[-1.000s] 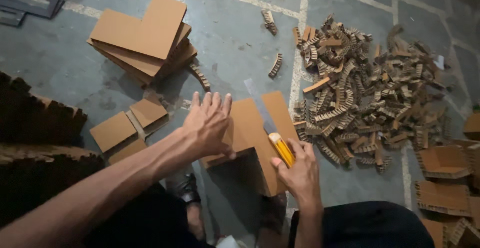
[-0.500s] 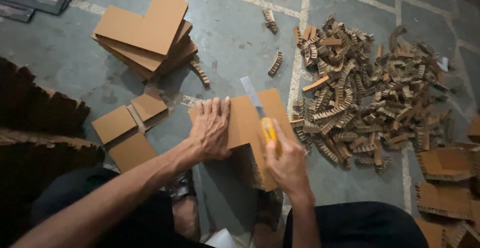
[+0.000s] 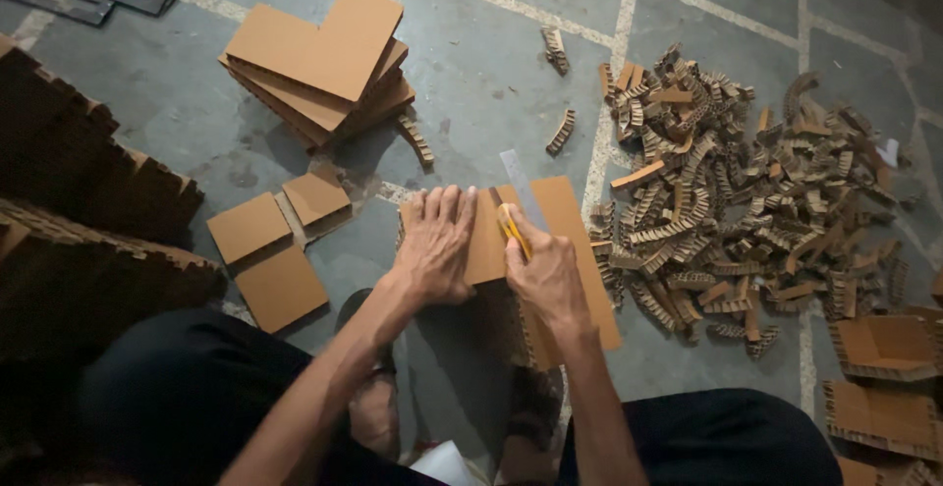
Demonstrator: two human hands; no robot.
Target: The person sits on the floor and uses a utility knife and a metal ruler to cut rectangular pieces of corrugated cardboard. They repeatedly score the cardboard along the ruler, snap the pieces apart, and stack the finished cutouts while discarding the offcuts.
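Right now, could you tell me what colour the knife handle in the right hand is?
Yellow: the knife handle shows best in the head view.

Bare floor (image 3: pixel 491 74) open ahead, scrap pile (image 3: pixel 747 182) crowding right, cardboard stack (image 3: pixel 319 59) far left

knife blade (image 3: pixel 503 213) hidden, offcuts (image 3: pixel 889 412) cropped

Stacked cardboard sheets (image 3: pixel 319 59) and scrap strips (image 3: pixel 747 191) on floor (image 3: pixel 481 64).
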